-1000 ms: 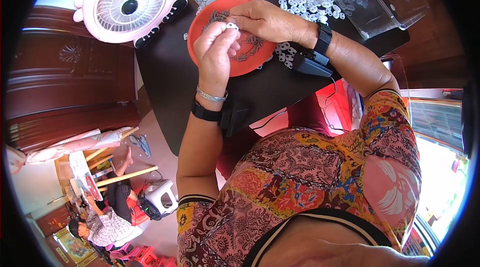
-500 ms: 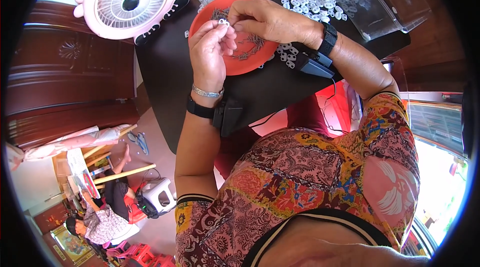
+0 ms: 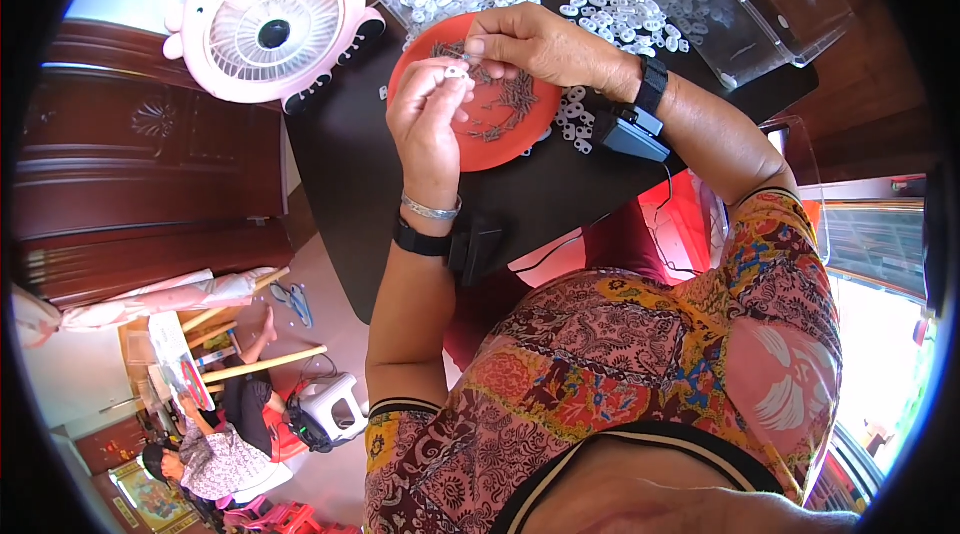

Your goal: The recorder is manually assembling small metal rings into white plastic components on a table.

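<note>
Between the thumb and fingers of my left hand (image 3: 428,119) is a small white plastic piece with two holes (image 3: 456,72). Close beside it, my right hand (image 3: 525,42) is closed in a pinch. Whatever sits at those fingertips is too small to make out. Both hands are over a round red plate (image 3: 532,134), where many thin grey-brown screws or nails (image 3: 515,99) lie scattered. A silver bracelet (image 3: 430,208) is on my left wrist, and dark straps with small black boxes circle both wrists.
White two-hole pieces (image 3: 620,9) are heaped at the far side of the black table (image 3: 340,194), by a clear plastic tray (image 3: 770,44). More lie right of the plate. A pink fan (image 3: 230,84) stands at far left. Another person (image 3: 225,449) sits at lower left.
Both hands stay over the plate. The white piece now sits lower in view, and my right fingertips have come closer to it. The whole view has shifted slightly.
</note>
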The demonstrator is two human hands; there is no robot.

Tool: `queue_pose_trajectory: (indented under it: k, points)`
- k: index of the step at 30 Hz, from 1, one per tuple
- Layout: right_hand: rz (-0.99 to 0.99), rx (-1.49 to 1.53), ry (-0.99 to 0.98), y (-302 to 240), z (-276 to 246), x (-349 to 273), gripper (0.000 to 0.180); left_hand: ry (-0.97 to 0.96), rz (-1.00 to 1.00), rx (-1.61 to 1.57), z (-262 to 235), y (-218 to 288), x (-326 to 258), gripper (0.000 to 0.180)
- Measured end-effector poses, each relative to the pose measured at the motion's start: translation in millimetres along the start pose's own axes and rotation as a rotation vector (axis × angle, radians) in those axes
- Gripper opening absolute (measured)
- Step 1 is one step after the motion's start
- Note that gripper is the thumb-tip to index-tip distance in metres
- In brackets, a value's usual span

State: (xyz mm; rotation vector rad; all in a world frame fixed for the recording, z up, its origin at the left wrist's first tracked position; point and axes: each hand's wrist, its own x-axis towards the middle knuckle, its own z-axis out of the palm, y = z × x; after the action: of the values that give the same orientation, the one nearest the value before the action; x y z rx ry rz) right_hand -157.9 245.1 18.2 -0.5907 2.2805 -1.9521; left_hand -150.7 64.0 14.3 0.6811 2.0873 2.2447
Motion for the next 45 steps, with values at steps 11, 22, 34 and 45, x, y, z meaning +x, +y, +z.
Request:
queue_pose_trajectory:
  k: [11, 22, 34, 45]
  points:
    - [-0.032, -0.143, -0.036, 0, 5, -3, 0.028, -0.059, 0.023, 0.061, -2, -4, -2, 0.013]
    - [-0.130, -0.274, -0.025, -1, 6, -5, 0.016, -0.009, -0.176, -0.188, -7, -5, 1, 0.016]
    - [-0.243, -0.267, 0.052, -4, 7, -5, 0.010, 0.072, -0.129, -0.348, -12, -9, 3, 0.016]
    - [-0.394, -0.551, 0.113, -9, 8, -8, 0.016, 0.042, -0.148, -0.397, -12, -9, 3, 0.015]
